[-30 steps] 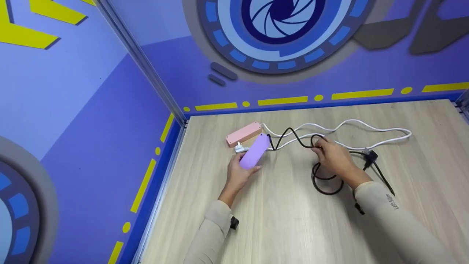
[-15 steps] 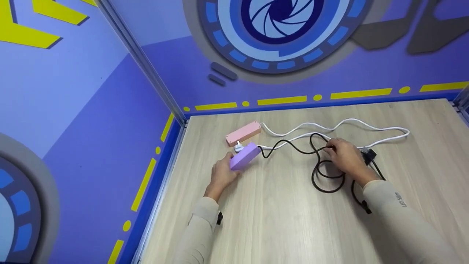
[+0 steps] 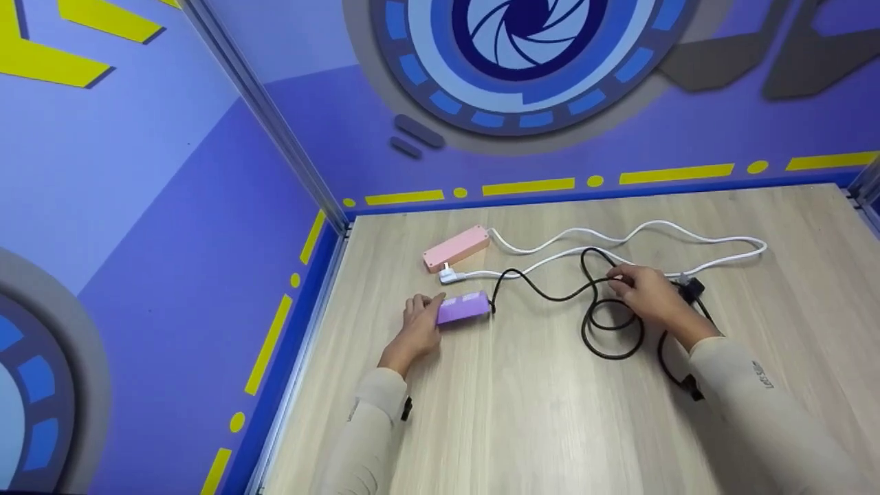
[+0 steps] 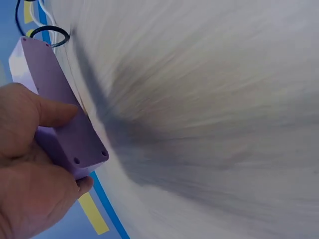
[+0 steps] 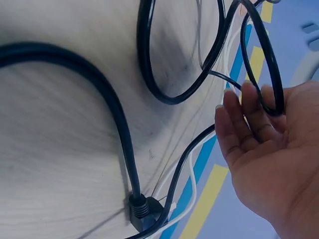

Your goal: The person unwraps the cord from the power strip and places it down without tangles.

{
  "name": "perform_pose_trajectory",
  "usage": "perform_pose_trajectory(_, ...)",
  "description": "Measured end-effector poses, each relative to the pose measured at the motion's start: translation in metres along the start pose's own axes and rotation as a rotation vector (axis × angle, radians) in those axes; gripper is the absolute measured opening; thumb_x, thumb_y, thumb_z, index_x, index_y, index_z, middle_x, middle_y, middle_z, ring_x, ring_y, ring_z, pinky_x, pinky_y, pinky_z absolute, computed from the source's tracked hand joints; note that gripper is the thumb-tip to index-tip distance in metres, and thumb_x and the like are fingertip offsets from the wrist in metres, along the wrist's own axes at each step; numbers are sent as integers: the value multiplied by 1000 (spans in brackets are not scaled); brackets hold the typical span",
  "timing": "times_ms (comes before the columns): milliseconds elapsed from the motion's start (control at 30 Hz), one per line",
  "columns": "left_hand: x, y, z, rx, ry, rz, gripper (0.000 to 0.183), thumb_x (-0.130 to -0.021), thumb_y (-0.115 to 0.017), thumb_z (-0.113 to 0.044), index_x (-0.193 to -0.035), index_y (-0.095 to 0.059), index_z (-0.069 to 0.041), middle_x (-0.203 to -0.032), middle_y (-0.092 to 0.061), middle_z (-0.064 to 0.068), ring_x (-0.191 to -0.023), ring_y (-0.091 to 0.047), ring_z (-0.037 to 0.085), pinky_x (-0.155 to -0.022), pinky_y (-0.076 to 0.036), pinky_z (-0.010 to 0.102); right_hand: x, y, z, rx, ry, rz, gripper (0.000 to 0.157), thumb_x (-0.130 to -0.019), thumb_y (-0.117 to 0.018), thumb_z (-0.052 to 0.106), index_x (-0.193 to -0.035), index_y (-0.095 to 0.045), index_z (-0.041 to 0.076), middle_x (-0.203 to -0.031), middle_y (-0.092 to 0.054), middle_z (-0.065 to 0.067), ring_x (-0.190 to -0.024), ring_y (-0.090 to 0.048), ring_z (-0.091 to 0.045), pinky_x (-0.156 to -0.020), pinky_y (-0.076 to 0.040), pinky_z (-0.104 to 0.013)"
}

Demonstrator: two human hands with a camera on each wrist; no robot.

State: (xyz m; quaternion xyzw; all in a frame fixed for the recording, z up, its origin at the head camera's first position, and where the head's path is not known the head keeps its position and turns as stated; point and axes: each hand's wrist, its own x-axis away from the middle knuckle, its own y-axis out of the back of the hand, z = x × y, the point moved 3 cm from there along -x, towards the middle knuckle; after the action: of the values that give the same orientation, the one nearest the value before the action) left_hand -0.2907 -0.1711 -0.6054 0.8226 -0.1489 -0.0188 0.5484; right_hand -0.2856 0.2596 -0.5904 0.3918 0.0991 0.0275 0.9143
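Note:
My left hand (image 3: 416, 330) grips the left end of a purple power strip (image 3: 464, 309), tilted so that its pale socket side partly shows in the head view. In the left wrist view, the thumb lies across the screwed back of the strip (image 4: 50, 74), with its shadow on the tabletop. A black cord (image 3: 550, 298) runs from the strip's right end to my right hand (image 3: 646, 292), which pinches it between thumb and fingers. Loose coils hang and lie below that hand. The cord's black plug (image 5: 144, 211) rests on the table close to the right wrist.
Behind the purple strip lies a pink power strip (image 3: 457, 247), its white plug (image 3: 450, 276) in front of it. Its white cord (image 3: 722, 240) loops far to the right and passes under the black one. Printed panels (image 3: 275, 275) wall the wooden table (image 3: 522, 412) at left and back.
My left hand has moved left and toward me, turning the purple power strip from steep to nearly level, socket side now showing. My right hand has shifted slightly right with the cord.

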Motion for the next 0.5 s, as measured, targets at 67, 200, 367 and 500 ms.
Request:
perform_pose_trajectory(67,0,-2,-2,-6,-14,31,76,-87,-55,8,-155,-32,-17,-142,-37,17,-131,-32,33,-114,-29,48,0,1,0,-12,-21,28,24,-96,-64,18,-114,-69,3,-79,-69,-9,-70,-56,-17,-64,-43,-29)
perform_pose_trajectory(200,0,-5,-6,-40,-22,88,81,-87,-58,5,-157,-26,-19,-146,-30,17,-136,-26,34,-118,-25,48,1,11,-2,-16,-48,54,35,-100,-59,31,-121,-67,5,-87,-71,-10,-76,-59,-17,-67,-45,-30)
perform_pose_trajectory(367,0,-7,-8,-88,-22,111,84,-87,-59,4,-158,-23,-20,-149,-26,18,-141,-22,35,-121,-20,49,6,37,-10,15,-22,-37,31,-101,-55,32,-109,-71,6,-85,-73,-10,-72,-59,-9,-65,-45,-25)
perform_pose_trajectory(500,1,-10,-5,-115,-4,129,80,-88,-56,2,-157,-23,-20,-151,-24,19,-144,-19,35,-122,-16,51,20,56,-20,132,-124,1,37,-100,-54,32,-76,-65,6,-64,-63,-4,-55,-51,-12,-52,-38,-28)
